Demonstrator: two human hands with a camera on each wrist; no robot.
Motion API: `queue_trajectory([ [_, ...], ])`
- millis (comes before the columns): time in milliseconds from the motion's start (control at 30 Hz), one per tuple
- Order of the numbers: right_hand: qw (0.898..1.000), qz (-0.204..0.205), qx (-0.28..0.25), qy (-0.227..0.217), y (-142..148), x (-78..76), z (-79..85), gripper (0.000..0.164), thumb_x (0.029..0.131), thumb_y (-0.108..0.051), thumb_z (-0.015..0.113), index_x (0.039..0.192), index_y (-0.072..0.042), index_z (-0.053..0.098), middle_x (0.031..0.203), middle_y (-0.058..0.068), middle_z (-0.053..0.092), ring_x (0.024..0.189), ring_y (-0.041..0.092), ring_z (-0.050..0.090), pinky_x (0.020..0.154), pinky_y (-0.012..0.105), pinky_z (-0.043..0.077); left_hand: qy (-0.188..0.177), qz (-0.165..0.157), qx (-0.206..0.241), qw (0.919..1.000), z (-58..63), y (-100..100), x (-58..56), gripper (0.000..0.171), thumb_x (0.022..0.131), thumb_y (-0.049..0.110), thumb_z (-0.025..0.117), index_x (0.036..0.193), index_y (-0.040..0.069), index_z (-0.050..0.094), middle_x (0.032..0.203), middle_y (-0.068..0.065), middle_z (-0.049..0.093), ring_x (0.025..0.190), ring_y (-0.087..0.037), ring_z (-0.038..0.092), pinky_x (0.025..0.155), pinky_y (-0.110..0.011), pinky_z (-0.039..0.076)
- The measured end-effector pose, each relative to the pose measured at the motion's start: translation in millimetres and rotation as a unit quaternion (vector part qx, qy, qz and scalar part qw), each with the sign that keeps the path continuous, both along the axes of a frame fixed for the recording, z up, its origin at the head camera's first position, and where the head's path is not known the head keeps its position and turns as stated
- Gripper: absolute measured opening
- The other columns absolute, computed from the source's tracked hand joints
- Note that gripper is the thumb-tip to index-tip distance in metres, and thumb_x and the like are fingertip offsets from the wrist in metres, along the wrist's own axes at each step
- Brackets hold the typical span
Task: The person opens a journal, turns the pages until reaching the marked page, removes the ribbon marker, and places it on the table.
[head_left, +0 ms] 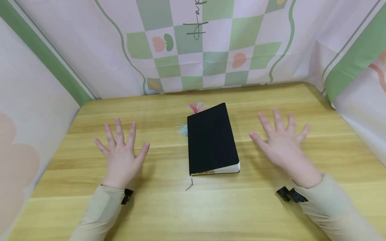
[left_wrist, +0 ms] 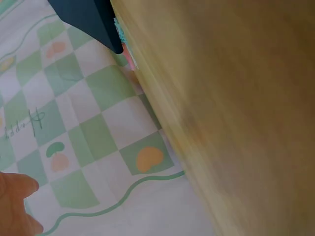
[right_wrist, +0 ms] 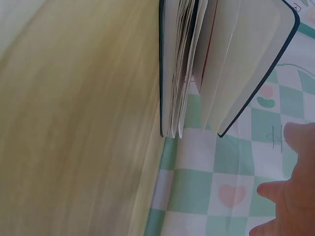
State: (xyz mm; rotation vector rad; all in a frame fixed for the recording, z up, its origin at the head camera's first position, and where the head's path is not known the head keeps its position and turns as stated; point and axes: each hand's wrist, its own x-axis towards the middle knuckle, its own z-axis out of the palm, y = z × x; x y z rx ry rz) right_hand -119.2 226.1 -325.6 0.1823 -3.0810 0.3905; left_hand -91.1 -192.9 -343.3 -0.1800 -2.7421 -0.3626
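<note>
A black-covered notebook (head_left: 212,139) lies at the middle of the wooden table, its cover lifted a little along the right side. In the right wrist view its cream pages (right_wrist: 179,73) show beneath the raised cover. A pink tassel (head_left: 196,107) and a light blue tassel (head_left: 183,130) stick out at its left and top, and a thin grey ribbon (head_left: 191,183) trails from the bottom corner. My left hand (head_left: 122,157) is spread to the left of the notebook, holding nothing. To the right, my right hand (head_left: 281,144) is likewise spread, fingers apart and holding nothing.
The wooden table (head_left: 163,207) has a back edge against a hanging cloth (head_left: 215,63) with green and white checks. More pale cloth hangs at both sides. Each wrist carries a small black device, such as the right one (head_left: 292,194).
</note>
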Motion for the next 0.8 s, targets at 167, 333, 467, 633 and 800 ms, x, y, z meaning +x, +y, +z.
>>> queue_trajectory([
  [167,1.0,0.004,0.002,-0.002,-4.3,-0.8,-1.0,0.075,0.095,-0.064,0.026,0.153,-0.02,0.013,0.155,0.026,-0.009,0.133,0.06,-0.014,0.088,0.073,-0.028,-0.024,0.002,0.003,0.9997,0.1,0.7,0.3,0.076,0.095,0.063,0.028,0.152,0.013,0.019,0.156,-0.009,-0.023,0.14,-0.043,-0.02,0.1,-0.072,-0.016],
  [333,1.0,0.015,-0.003,-0.002,-10.9,-1.2,-0.8,0.074,0.095,-0.064,0.026,0.153,-0.02,0.015,0.155,0.026,-0.007,0.134,0.059,-0.015,0.088,0.072,-0.029,-0.047,0.002,-0.006,0.9989,-0.3,5.5,-0.7,0.074,0.096,0.061,0.03,0.153,0.015,0.016,0.156,-0.012,-0.02,0.14,-0.044,-0.019,0.1,-0.071,-0.016],
  [467,1.0,0.025,0.0,-0.001,-20.0,-1.9,0.6,0.073,0.095,-0.063,0.025,0.153,-0.019,0.017,0.156,0.026,-0.004,0.134,0.059,-0.012,0.089,0.074,-0.025,-0.064,-0.015,-0.002,0.9978,0.7,15.5,-4.7,0.074,0.096,0.06,0.031,0.153,0.016,0.015,0.156,-0.016,-0.016,0.14,-0.043,-0.02,0.1,-0.071,-0.017],
  [633,0.999,0.045,0.007,-0.012,-35.5,-3.8,-0.7,0.074,0.095,-0.064,0.026,0.152,-0.018,0.019,0.156,0.026,0.0,0.135,0.059,-0.007,0.091,0.076,-0.021,-0.079,-0.033,0.011,0.9963,2.7,29.3,-7.5,0.073,0.096,0.059,0.033,0.153,0.016,0.016,0.156,-0.015,-0.015,0.14,-0.044,-0.019,0.101,-0.07,-0.017],
  [800,0.998,0.064,-0.001,-0.021,-48.7,-2.8,-2.4,0.08,0.094,-0.065,0.028,0.15,-0.007,0.025,0.155,0.027,0.006,0.137,0.056,-0.004,0.094,0.076,-0.016,-0.091,-0.048,0.024,0.9944,3.0,43.3,-9.4,0.072,0.096,0.057,0.037,0.153,0.019,0.016,0.157,-0.013,-0.015,0.14,-0.041,-0.021,0.102,-0.069,-0.016],
])
